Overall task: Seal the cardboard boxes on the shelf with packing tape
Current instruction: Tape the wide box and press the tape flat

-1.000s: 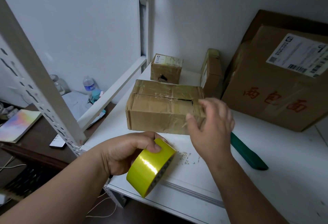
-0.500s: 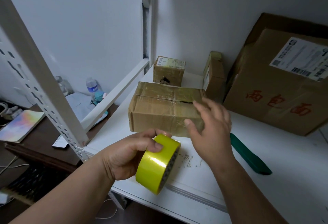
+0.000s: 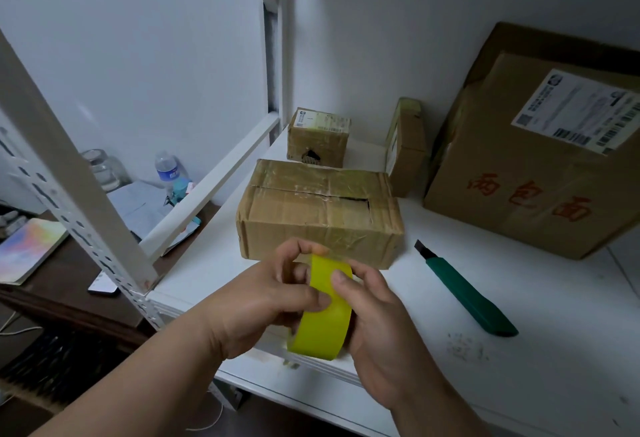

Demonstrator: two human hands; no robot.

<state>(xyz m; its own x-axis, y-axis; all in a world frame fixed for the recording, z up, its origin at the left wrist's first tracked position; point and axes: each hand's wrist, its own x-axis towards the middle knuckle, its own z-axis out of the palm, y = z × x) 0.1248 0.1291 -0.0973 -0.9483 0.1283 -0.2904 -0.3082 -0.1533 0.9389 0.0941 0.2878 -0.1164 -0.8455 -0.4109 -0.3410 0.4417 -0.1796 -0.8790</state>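
Two hands' grips closed on upright tape roll [image 3: 323, 312], axis left-right, left hand [image 3: 266, 301], right hand [image 3: 377, 318]

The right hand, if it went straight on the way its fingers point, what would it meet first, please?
Beyond the yellow tape roll that the right hand already holds, probably the left hand just across it; depth is hard to judge.
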